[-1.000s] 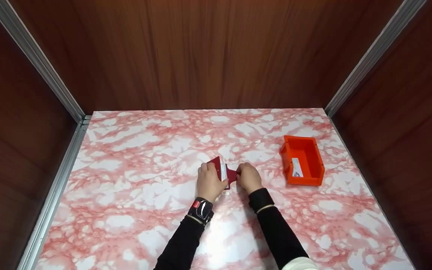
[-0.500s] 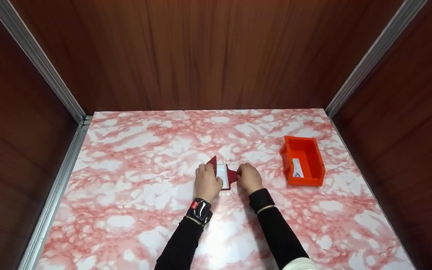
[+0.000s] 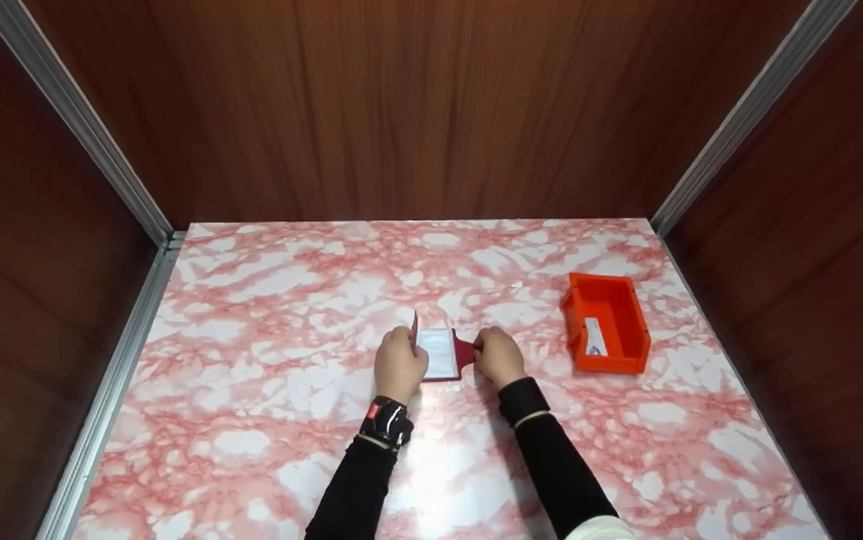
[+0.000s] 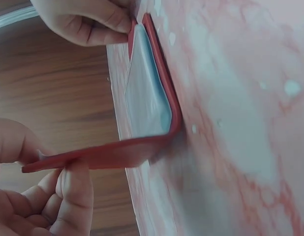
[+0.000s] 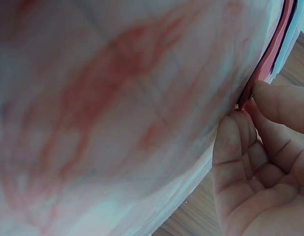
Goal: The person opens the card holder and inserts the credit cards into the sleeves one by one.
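A small dark-red card holder (image 3: pixel 440 354) lies on the table between both hands, spread with its clear plastic sleeves (image 4: pixel 146 93) uncovered. My left hand (image 3: pixel 400 366) pinches the front cover (image 4: pixel 107 152) between thumb and fingers. That cover stands raised at a steep angle to the sleeves. On the other side, my right hand (image 3: pixel 500 356) pinches the narrow strap (image 5: pixel 260 73) that extends from the back cover. In the right wrist view the thumb and fingertips meet at the strap's end.
An orange open-fronted bin (image 3: pixel 607 322) stands to the right, with a white label (image 3: pixel 594 337) inside. The pink-and-white marbled table (image 3: pixel 266 435) is bounded by brown wood-grain panels (image 3: pixel 416 112) at the back and sides.
My left hand has moved left, swinging the card holder's cover from leaning over the sleeves to nearly upright. More of the sleeves shows. My right hand keeps its place on the strap.
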`<state>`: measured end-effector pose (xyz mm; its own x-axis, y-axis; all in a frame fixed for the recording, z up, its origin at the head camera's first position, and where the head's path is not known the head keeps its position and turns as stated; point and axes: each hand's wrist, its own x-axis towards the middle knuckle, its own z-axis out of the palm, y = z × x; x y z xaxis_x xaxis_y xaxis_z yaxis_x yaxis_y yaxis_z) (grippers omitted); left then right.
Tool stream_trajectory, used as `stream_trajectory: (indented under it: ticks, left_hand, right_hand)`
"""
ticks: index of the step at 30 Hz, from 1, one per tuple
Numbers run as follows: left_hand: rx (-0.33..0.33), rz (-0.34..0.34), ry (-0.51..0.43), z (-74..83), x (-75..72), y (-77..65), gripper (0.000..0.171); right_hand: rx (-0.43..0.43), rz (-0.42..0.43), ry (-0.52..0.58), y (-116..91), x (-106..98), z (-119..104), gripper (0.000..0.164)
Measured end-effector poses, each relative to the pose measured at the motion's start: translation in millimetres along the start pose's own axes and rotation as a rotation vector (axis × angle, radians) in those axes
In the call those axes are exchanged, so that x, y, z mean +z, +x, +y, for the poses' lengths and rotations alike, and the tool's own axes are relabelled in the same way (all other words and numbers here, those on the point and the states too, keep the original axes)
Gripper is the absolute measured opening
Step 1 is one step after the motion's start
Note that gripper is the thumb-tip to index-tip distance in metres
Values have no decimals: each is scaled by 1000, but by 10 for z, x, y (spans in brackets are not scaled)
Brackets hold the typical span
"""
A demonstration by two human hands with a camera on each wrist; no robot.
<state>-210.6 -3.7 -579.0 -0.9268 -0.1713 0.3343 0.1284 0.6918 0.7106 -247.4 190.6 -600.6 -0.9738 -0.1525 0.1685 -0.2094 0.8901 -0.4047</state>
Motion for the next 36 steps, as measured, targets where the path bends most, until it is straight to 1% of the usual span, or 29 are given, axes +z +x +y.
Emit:
stream_trajectory:
  ticks: [7,15,19,20,22,26,27,29,34,36]
  left_hand:
    - [-63,-13,-23,-83,-82,10,17]
    - [-110,-12,-46,-261,-102,0,17]
    - [-123,-11,-45,-339,-113,-10,15]
    - [-130,-13,-44,-356,-116,-12,15]
    - [-153,-24,-40,-388,-126,-14,14]
    - [-209,-61,-28,-436,-161,-24,13]
    - [-218,-68,-21,-448,-169,-26,12]
    - [-238,-87,-9,-469,-184,-28,12]
    - [-235,-123,49,-525,-202,-17,11]
    - [-218,-127,71,-545,-207,-13,12]
  right_hand:
    - [6,-7,-2,7,5,5,13]
    - [7,-3,4,6,18,11,14]
    - [-10,11,25,6,26,22,14]
    - [-29,34,19,0,27,20,15]
    - [-39,44,27,-5,24,22,16]
    - [-23,36,18,-8,19,5,15]
    - [-7,15,23,-3,17,4,13]
    - [2,6,16,1,17,-6,13]
    - [10,-3,15,14,24,1,13]
    - [16,-8,13,21,26,7,13]
